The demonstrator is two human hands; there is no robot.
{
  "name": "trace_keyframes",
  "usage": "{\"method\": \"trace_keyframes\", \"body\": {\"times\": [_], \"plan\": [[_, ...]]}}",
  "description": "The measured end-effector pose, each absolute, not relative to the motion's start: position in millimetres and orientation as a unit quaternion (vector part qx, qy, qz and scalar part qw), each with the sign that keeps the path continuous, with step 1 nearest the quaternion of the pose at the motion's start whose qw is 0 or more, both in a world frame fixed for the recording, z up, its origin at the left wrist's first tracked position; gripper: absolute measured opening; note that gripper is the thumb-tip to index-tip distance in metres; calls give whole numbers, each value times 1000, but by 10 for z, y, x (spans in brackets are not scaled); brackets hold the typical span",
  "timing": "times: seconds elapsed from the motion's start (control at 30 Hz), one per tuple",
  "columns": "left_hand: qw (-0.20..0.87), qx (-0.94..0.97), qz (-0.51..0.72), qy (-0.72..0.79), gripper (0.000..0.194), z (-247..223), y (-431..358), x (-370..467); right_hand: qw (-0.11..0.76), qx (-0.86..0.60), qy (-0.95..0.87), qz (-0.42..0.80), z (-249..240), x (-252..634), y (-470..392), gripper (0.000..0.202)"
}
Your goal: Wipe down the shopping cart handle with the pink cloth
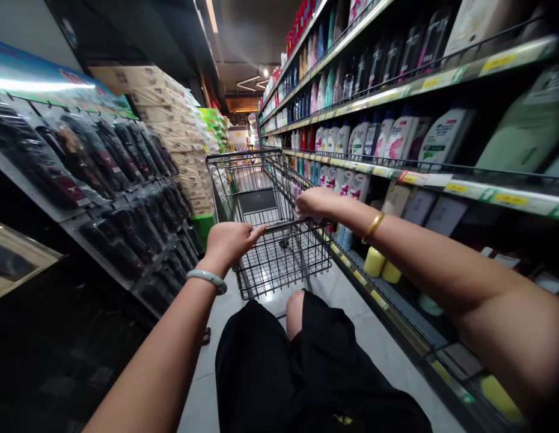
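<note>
A metal wire shopping cart (284, 264) stands in front of my knees, with bare wire mesh showing inside its basket. My left hand (229, 243) is closed on the left end of the cart's handle, its thumb lying along the bar. Farther right, my right hand (313, 204) wraps over the handle's other end, with the wrist bent and most fingers hidden. A pale bangle (206, 280) circles my left wrist, and a gold bangle (373, 228) sits on my right forearm.
Shelves of shampoo bottles (401, 135) line the right side, close to the cart. On the left hang packaged hairbrush-like items (103, 144), and beyond them are stacked pale packs (162, 114). The tiled aisle floor (347, 300) runs ahead between them.
</note>
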State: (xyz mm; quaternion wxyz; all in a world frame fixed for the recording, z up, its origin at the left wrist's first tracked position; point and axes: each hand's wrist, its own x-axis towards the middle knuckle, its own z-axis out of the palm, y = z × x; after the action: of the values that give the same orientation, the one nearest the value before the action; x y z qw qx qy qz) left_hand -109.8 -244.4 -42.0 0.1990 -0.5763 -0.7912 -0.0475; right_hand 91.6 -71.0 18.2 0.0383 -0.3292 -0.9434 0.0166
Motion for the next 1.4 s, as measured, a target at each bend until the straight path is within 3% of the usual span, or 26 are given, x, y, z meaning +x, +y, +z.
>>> {"method": "trace_keyframes", "body": {"times": [0.13,0.3,0.47,0.67,0.8,1.0,1.17,1.23,1.3,1.4], "plan": [[189,-587,-31,-787,81,-390,-2446,-1230,217,-247,-944,14,35,1164,-747,20],[155,-592,15,-791,77,-303,-2455,-1307,290,-346,-892,19,-229,1556,-573,29],[196,-609,9,-769,75,-274,-2274,-1025,404,-332,-852,-16,-592,1541,-899,33],[138,-613,-29,-777,86,-377,-1966,-677,409,-332,-848,-59,-1015,1537,-1247,29],[159,-594,-48,-787,94,-455,-1960,-687,407,-332,-850,-47,-1015,1607,-1190,28],[181,-601,-76,-775,98,-511,-2008,-683,481,-409,-776,7,-1055,1457,-1220,47],[186,-603,-82,-772,97,-523,-2027,-712,324,-376,-863,90,-1878,1442,-1400,37],[186,-603,-80,-772,97,-525,-2029,-717,301,-391,-863,113,-2053,1469,-1449,35],[187,-602,-79,-772,98,-524,-2028,-705,340,-397,-845,111,-1987,1473,-1476,36],[189,-599,-80,-774,100,-513,-2028,-670,471,-343,-808,79,-1633,1393,-1451,32]]}}
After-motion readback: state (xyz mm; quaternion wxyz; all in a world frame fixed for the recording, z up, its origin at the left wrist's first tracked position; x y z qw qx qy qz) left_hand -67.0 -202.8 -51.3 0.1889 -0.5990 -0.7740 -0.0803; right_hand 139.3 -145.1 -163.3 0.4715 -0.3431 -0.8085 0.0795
